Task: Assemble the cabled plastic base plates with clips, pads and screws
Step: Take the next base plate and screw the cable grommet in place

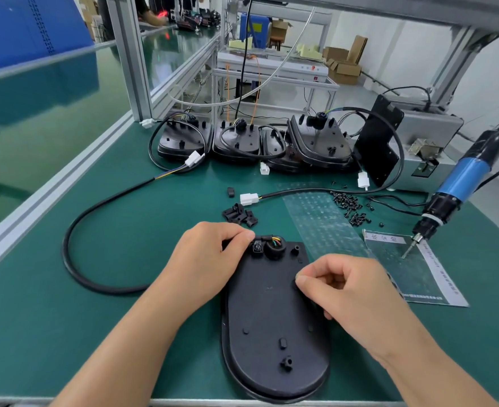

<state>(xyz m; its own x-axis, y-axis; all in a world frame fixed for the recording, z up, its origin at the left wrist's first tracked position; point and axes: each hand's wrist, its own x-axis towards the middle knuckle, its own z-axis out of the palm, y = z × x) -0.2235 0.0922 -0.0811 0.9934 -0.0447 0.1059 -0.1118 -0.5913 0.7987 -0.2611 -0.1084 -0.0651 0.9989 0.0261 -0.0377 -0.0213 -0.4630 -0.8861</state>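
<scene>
1. Here, a black oval plastic base plate (pixel 271 324) lies flat on the green-matted counter (pixel 125 259), near its front edge, between the two hands.
2. The left hand (pixel 210 259) rests on the plate's upper left corner; its thumb and forefinger pinch a small black plastic clip (pixel 257 247) beside the round cable entry, where coloured wires show.
3. The right hand (pixel 342 286) sits curled over the plate's right edge, thumb and forefinger pinched together; whatever they hold is too small to make out.
4. A thick black cable (pixel 75 230) loops from the plate's top left across the counter.
5. Just beyond the plate lie a small pile of loose black clips (pixel 239 215), a scatter of black screws (pixel 349 205) and a clear sheet of pads (pixel 321 221).
6. A blue-bodied electric screwdriver (pixel 460 186) hangs at the right, its bit over a printed sheet (pixel 418 274).
7. More black plates with cables (pixel 251 142) stand stacked at the counter's back.
</scene>
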